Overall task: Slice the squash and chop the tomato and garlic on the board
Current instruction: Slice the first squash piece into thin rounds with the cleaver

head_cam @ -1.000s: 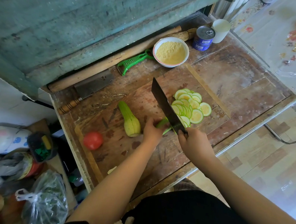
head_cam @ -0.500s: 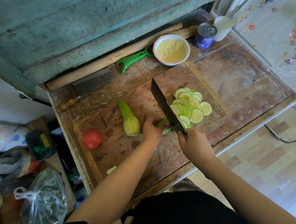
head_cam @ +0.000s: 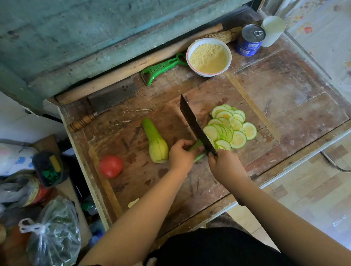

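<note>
On the worn wooden board [head_cam: 187, 187], my left hand [head_cam: 181, 155] grips the green end of a squash piece [head_cam: 197, 145]. My right hand [head_cam: 223, 167] holds a dark cleaver [head_cam: 196, 126] by its handle, blade standing across that piece. Several round pale-green squash slices [head_cam: 229, 128] lie in a heap right of the blade. A second squash half [head_cam: 155, 143] lies left of my left hand. A red tomato [head_cam: 110, 166] sits near the board's left edge. No garlic is visible.
A white bowl of yellow powder [head_cam: 208, 56], a green peeler [head_cam: 161, 68], a blue tin can [head_cam: 250, 39] and a white cup [head_cam: 273, 30] stand at the back. A second cleaver [head_cam: 108, 103] and a long wooden stick [head_cam: 133, 66] lie behind. Bags and jars [head_cam: 40, 217] crowd the left.
Both hands and the cleaver stay at the same spot on the squash; the blade has barely shifted. Only the camera view has moved slightly.
</note>
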`<state>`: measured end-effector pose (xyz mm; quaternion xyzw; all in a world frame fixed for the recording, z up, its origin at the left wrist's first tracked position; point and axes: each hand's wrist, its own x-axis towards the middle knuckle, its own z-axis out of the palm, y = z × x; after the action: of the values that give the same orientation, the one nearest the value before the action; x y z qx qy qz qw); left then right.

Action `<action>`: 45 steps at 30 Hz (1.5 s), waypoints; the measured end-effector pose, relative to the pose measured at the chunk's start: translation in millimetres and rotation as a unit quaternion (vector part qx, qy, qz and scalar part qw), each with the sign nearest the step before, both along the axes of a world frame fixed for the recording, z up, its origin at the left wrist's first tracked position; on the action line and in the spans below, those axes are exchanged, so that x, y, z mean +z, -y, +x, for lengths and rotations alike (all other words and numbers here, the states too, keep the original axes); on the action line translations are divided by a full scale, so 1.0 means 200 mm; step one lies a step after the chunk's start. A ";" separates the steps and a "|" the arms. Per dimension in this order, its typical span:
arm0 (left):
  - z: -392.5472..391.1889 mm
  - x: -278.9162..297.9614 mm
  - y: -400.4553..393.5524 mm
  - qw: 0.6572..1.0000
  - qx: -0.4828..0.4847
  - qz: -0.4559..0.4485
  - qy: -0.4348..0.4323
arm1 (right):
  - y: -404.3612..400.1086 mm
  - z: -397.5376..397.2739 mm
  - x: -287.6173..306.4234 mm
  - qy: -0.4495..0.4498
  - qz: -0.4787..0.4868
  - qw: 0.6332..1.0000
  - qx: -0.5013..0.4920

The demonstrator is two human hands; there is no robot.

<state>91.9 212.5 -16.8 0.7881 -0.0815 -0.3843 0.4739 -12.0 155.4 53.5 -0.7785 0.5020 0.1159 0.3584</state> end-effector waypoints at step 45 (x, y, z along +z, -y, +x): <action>-0.02 -0.01 -0.01 0.999 0.009 -0.036 -0.021 | -0.03 0.00 0.00 -0.011 -0.010 1.000 -0.007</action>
<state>87.0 213.8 -18.1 0.7631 -0.0784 -0.3930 0.5070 -12.2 162.3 53.8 -0.7770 0.5126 0.1169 0.3463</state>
